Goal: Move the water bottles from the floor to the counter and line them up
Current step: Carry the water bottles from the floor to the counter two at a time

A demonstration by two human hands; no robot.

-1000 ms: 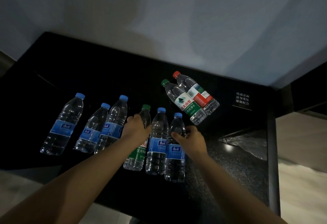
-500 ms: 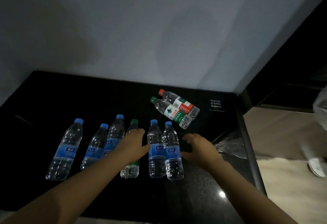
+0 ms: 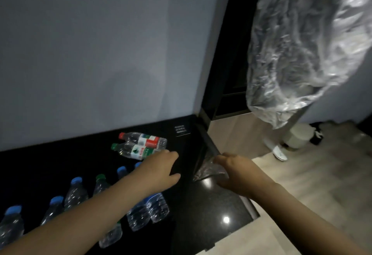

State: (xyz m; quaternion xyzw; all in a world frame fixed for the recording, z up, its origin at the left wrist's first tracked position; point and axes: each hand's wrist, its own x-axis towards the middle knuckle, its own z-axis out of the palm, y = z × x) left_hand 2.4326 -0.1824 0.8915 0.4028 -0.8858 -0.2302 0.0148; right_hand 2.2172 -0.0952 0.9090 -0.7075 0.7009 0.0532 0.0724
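Observation:
Several clear water bottles lie side by side on the black counter (image 3: 211, 204): blue-capped ones (image 3: 76, 192) and a green-capped one (image 3: 100, 184), partly hidden by my left forearm. Further back lie a red-capped bottle (image 3: 145, 140) and a second green-capped bottle (image 3: 134, 151), touching each other. My left hand (image 3: 161, 171) hovers open over the counter just right of that pair, holding nothing. My right hand (image 3: 235, 171) is at the counter's right edge, its fingers on a crumpled clear plastic sheet (image 3: 207, 169); whether it grips the sheet is unclear.
A grey wall rises behind the counter. A small white-text sign (image 3: 182, 130) sits at the counter's back right. A big clear plastic bag (image 3: 306, 49) hangs at upper right. Beyond the counter edge lies pale floor with a white shoe (image 3: 278, 151) and a round base (image 3: 298, 137).
The view has swung right and up. Both hands have left the row of bottles and moved right: the left near the back pair, the right to the plastic sheet at the counter edge.

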